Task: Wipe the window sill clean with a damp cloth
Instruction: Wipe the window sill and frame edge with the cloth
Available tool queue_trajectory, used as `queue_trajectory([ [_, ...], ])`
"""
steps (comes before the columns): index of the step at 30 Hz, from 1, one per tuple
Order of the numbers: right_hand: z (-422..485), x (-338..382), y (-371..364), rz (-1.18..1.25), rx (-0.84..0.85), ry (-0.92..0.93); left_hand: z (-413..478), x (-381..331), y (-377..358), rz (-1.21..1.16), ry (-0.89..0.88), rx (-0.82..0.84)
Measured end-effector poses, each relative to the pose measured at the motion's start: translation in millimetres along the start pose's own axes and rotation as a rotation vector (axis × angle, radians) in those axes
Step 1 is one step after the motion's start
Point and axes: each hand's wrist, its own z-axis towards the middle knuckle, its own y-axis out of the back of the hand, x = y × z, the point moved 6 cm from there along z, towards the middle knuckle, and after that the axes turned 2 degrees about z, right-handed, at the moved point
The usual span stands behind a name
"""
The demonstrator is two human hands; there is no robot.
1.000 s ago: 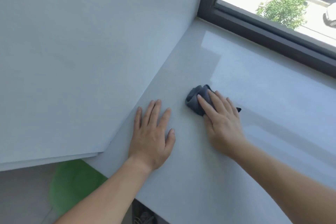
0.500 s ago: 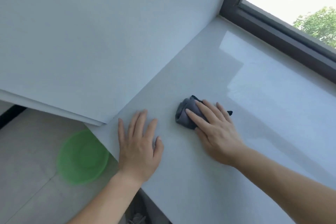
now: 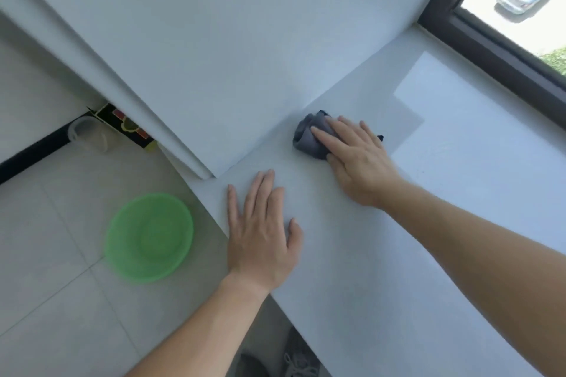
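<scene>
The pale window sill (image 3: 444, 180) runs from the near edge to the dark window frame (image 3: 477, 37). A crumpled dark grey cloth (image 3: 307, 136) lies on the sill beside the side wall. My right hand (image 3: 358, 159) presses flat on the cloth, fingers spread over it, hiding its right half. My left hand (image 3: 260, 232) rests palm down on the sill near its front left corner, fingers apart, holding nothing.
The white side wall (image 3: 214, 40) meets the sill on the left. On the tiled floor below sit a green plastic basin (image 3: 148, 237), a clear plastic cup (image 3: 88, 135) and a dark printed box (image 3: 122, 125). Grey shoes (image 3: 294, 361) show under the sill's edge.
My right hand has pushed the cloth leftward and away, close to the side wall. The view has swung left, revealing more floor, the cup and the box. My left hand stays planted.
</scene>
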Motion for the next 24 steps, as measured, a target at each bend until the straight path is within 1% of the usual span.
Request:
queue_trajectory([
  [2,4.7,-33.4,12.9,0.069,-0.096,-0.319,-1.7,1.0,-0.5,0.0,0.002,-0.007],
  [3,3.3,-36.2,15.3,0.095,-0.14,-0.434,-2.0,1.1,-0.7,-0.004,0.005,-0.015],
  [4,1.0,-24.4,13.0,0.089,-0.159,-0.455,-2.8,1.2,-0.3,-0.017,0.01,-0.022],
  [5,-3.2,-3.7,6.1,0.058,-0.15,-0.381,-4.2,1.7,0.6,-0.039,0.014,-0.032],
  [7,-21.9,40.8,-10.7,0.023,-0.051,-0.081,-8.4,4.5,3.2,-0.092,0.033,-0.076],
  [8,-36.8,52.1,-15.8,0.023,0.016,0.036,-14.1,6.5,4.1,-0.108,0.057,-0.098],
  [9,-48.7,49.9,-16.3,0.015,0.064,0.104,-21.2,7.3,4.3,-0.113,0.089,-0.109],
  [10,-54.7,36.7,-11.6,0.003,0.081,0.115,-29.8,5.6,4.0,-0.112,0.12,-0.111],
  [11,-56.8,16.6,-5.0,-0.011,0.062,0.055,-39.1,1.3,2.7,-0.107,0.148,-0.102],
  [12,-57.6,-6.3,2.7,-0.01,0.021,-0.066,-48.8,-4.8,0.5,-0.101,0.172,-0.087],
  [14,-62.1,-39.6,15.0,0.045,-0.091,-0.373,-62.9,-15.8,-4.6,-0.102,0.221,-0.072],
  [15,-65.9,-39.2,14.7,0.065,-0.135,-0.461,-66.0,-18.7,-6.0,-0.111,0.251,-0.082],
  [16,-71.6,-26.8,9.4,0.063,-0.149,-0.466,-68.4,-19.4,-7.1,-0.12,0.282,-0.103],
  [17,-79.5,-8.5,1.4,0.051,-0.133,-0.382,-69.5,-19.1,-7.5,-0.125,0.305,-0.126],
  [19,-105.8,24.4,-13.8,0.021,-0.001,-0.062,-69.4,-18.3,-7.9,-0.125,0.318,-0.16],
  [20,-122.8,28.0,-16.5,-0.003,0.079,0.076,-69.9,-18.4,-8.2,-0.117,0.316,-0.167],
  [21,-134.8,19.5,-14.8,-0.032,0.129,0.157,-70.8,-18.5,-8.2,-0.105,0.313,-0.17],
  [22,-137.7,1.6,-8.8,-0.053,0.137,0.165,-71.1,-18.5,-8.4,-0.092,0.313,-0.167],
  [23,-134.3,-20.6,-1.6,-0.059,0.105,0.094,-71.1,-17.7,-9.0,-0.081,0.317,-0.159],
  [24,-127.5,-42.5,7.0,-0.04,0.057,-0.028,-70.5,-17.2,-9.3,-0.078,0.327,-0.154],
])
